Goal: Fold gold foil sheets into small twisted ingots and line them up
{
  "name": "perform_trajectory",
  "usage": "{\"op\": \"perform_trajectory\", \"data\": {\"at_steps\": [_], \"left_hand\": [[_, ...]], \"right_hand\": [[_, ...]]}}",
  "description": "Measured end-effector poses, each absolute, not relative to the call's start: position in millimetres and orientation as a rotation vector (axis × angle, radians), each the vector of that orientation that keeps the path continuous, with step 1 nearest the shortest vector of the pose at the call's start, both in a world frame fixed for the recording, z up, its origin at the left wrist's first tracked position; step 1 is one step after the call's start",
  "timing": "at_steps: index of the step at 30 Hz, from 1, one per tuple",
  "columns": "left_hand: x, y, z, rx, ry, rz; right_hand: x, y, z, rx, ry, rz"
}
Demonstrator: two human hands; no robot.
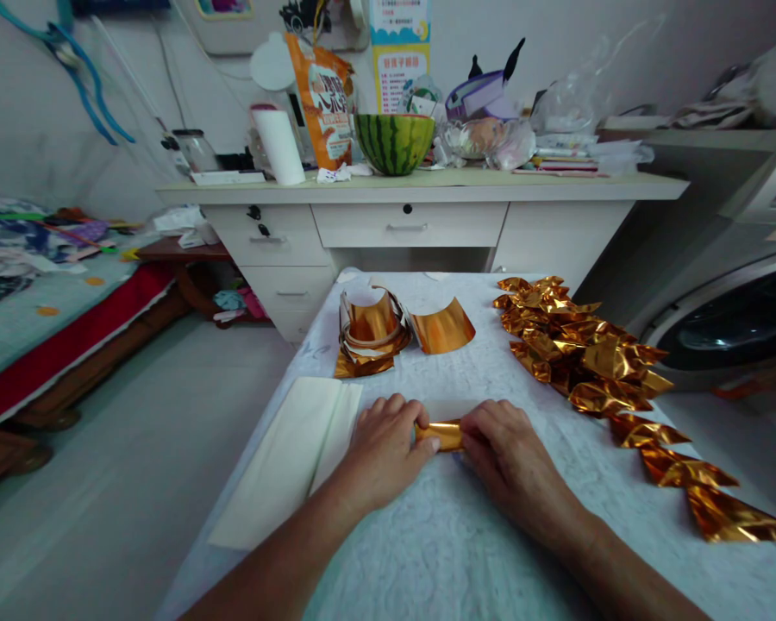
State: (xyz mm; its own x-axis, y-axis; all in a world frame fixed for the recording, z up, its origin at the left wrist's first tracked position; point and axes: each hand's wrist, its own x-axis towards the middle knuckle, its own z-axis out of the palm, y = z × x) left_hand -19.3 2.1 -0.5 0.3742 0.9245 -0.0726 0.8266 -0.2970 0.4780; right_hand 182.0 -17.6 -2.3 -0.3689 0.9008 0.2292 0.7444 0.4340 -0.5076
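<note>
A small rolled piece of gold foil (445,435) lies low over the cloth-covered table, stretched between my two hands. My left hand (388,444) pinches its left end with thumb and fingers. At its right end, my right hand (501,448) has its fingers closed on the foil. Beyond them sit a curled stack of gold foil sheets (372,323) and, just right of it, a single curved gold sheet (445,328). Folded gold foil pieces (595,362) form a long pile down the right side. White paper sheets (278,457) lie left of my left hand.
The table (401,552) stands before a white desk (414,226) that bears a watermelon half (394,142), an orange bag (323,103) and a paper roll (279,147). A washing machine (704,207) is at the right, a bed (58,302) at the left.
</note>
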Motion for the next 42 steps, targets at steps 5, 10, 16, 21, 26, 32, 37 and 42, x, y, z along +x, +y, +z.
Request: {"op": "perform_trajectory", "data": {"at_steps": [5,10,16,21,26,32,37,42], "left_hand": [[-12,-1,-4,2.221,1.616,0.322],[-19,5,-4,2.17,1.536,0.311],[-31,9,-1,2.133,1.389,0.262],[-31,8,1,2.14,1.371,0.262],[-25,4,1,2.125,1.443,0.329],[-14,-4,-1,2.265,1.48,0.524],[-10,-3,0,2.44,1.309,0.483],[-10,0,0,2.522,1.307,0.485]], "right_hand": [[172,-16,-12,-1.472,-2.278,0.502],[171,-13,-15,-1.519,-2.281,0.496],[185,-11,-12,-1.32,-2.315,0.589],[204,-7,-12,-1.256,-2.365,0.568],[206,-6,-13,-1.198,-2.4,0.444],[198,-9,-8,-1.188,-2.396,0.374],[193,-12,-6,-1.192,-2.387,0.4],[196,-9,-8,-1.255,-2.312,0.414]]}}
